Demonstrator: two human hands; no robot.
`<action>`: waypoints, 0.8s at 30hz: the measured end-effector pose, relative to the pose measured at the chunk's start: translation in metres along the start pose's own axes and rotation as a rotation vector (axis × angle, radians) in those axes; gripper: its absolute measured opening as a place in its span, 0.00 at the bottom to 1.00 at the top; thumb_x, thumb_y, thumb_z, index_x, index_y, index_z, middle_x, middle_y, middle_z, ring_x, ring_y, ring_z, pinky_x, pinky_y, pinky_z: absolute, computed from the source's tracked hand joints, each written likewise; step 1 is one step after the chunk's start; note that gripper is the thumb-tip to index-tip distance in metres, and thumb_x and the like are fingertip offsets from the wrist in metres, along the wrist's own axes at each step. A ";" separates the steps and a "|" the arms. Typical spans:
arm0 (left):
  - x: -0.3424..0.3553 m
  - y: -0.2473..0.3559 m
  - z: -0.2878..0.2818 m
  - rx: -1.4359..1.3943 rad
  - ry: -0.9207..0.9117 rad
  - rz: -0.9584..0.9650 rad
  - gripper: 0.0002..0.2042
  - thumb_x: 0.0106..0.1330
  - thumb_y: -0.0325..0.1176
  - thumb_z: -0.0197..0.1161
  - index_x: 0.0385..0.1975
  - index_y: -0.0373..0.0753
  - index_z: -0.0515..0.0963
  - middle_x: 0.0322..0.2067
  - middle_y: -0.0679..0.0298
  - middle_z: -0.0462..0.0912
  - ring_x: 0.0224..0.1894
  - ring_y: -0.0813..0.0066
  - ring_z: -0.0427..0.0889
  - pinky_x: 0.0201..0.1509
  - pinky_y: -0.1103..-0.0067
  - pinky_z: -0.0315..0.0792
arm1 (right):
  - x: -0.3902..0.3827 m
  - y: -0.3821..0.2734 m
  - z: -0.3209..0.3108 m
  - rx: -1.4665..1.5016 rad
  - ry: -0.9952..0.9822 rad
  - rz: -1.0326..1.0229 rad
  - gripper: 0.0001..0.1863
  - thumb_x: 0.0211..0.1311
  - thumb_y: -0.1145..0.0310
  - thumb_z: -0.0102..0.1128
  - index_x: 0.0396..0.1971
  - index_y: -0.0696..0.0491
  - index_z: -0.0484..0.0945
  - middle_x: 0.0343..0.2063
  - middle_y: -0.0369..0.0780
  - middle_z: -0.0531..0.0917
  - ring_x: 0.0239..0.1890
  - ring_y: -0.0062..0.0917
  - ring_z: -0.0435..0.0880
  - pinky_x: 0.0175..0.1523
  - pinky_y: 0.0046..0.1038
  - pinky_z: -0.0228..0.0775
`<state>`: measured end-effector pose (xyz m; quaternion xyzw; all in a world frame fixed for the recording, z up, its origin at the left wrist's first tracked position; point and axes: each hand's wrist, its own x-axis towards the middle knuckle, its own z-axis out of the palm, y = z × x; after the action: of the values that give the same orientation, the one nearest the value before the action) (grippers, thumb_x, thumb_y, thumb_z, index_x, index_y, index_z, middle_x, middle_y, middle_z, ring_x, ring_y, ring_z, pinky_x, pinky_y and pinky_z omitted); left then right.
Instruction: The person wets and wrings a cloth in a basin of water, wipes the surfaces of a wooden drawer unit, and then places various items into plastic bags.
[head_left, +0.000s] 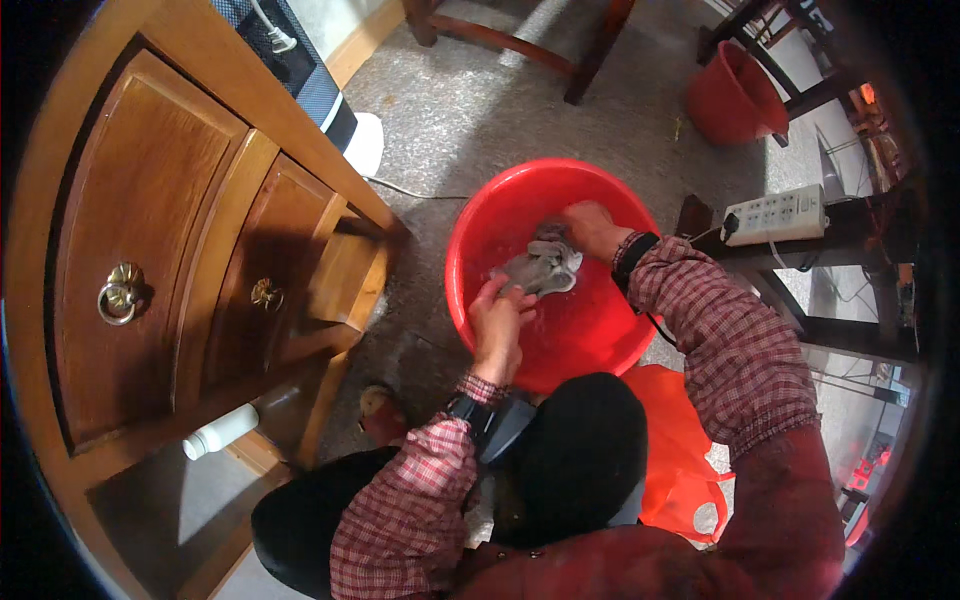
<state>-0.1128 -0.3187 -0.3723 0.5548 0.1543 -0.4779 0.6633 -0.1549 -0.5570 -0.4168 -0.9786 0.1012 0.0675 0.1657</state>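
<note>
A red plastic basin stands on the floor in front of my knees. Inside it is a crumpled grey cloth item with paler edges, looking wet; its exact kind cannot be made out. My left hand reaches over the near left side of the basin, fingers curled at the cloth's left end. On the far right side, my right hand grips the other end, its fingertips partly hidden. Both arms wear red checked sleeves.
A wooden drawer cabinet rises at the left, a white bottle beneath its drawers. To the right, a white power strip rests on dark wooden furniture. A red bucket stands behind it. An orange bag lies beside my right knee.
</note>
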 end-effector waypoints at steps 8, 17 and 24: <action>-0.003 0.003 -0.002 0.088 0.025 0.050 0.28 0.65 0.34 0.60 0.65 0.41 0.62 0.50 0.62 0.75 0.46 0.71 0.75 0.46 0.72 0.76 | -0.022 -0.046 0.084 0.193 -0.227 -0.146 0.09 0.55 0.67 0.57 0.33 0.53 0.83 0.28 0.50 0.83 0.33 0.48 0.83 0.37 0.47 0.75; -0.009 -0.002 0.004 0.065 -0.023 -0.060 0.30 0.65 0.38 0.62 0.65 0.40 0.59 0.50 0.61 0.74 0.52 0.68 0.72 0.45 0.69 0.74 | -0.018 -0.035 -0.077 0.593 -0.200 0.239 0.11 0.62 0.67 0.61 0.40 0.57 0.85 0.30 0.37 0.86 0.31 0.20 0.82 0.37 0.27 0.75; -0.008 -0.005 0.000 0.002 -0.026 -0.081 0.28 0.65 0.36 0.62 0.63 0.39 0.60 0.47 0.60 0.76 0.45 0.69 0.76 0.41 0.70 0.75 | -0.082 -0.118 -0.217 0.783 0.013 0.256 0.10 0.64 0.73 0.59 0.41 0.62 0.83 0.30 0.27 0.82 0.34 0.12 0.76 0.39 0.22 0.72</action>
<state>-0.1208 -0.3146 -0.3693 0.5424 0.1676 -0.5117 0.6449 -0.1869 -0.5072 -0.1632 -0.8215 0.2413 0.0380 0.5152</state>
